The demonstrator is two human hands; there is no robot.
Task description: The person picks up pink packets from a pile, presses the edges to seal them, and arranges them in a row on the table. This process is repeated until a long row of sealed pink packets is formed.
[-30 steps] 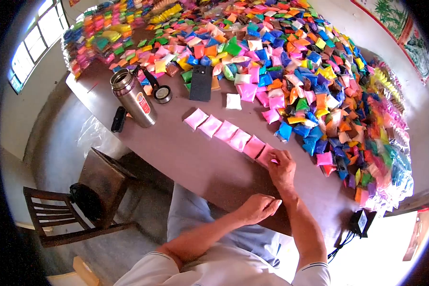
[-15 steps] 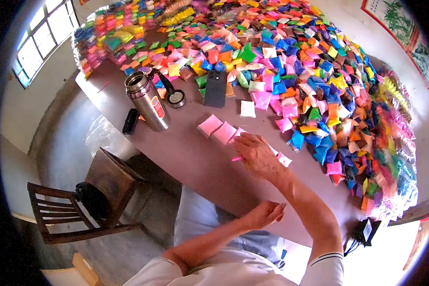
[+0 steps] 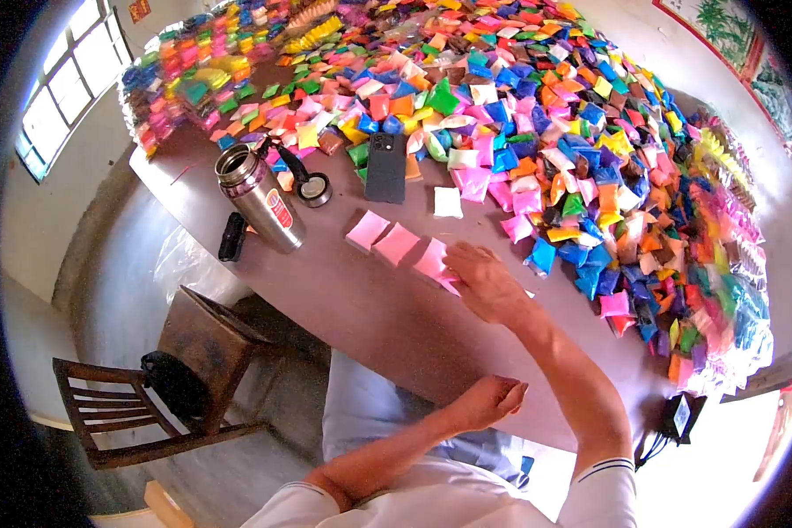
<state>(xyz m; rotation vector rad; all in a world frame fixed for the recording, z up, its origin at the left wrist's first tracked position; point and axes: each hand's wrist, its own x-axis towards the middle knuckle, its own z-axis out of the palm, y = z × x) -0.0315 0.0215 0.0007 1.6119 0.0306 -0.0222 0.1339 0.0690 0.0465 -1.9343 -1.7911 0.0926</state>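
Observation:
My right hand [image 3: 482, 280] reaches over the brown table [image 3: 326, 295], palm down, at the right end of a row of pink packets. Its fingertips touch or cover the edge of a pink packet [image 3: 433, 261]; whether they grip something is hidden. Two more pink packets, one in the middle [image 3: 397, 244] and one at the left [image 3: 368, 231], lie beside it. My left hand [image 3: 491, 403] is held near the table's front edge with its fingers curled together, apart from the packets. A white packet [image 3: 448, 202] lies beyond the row.
A large heap of coloured packets [image 3: 537, 114] covers the far and right side. A steel flask [image 3: 260, 201], its lid [image 3: 313, 188], a phone [image 3: 385, 167] and a black object [image 3: 232, 237] stand or lie at the left. A wooden chair [image 3: 106, 400] is at lower left.
The view has shifted slightly. My right hand has moved a little off the third pink packet, which now shows more. My left hand stays near the table edge.

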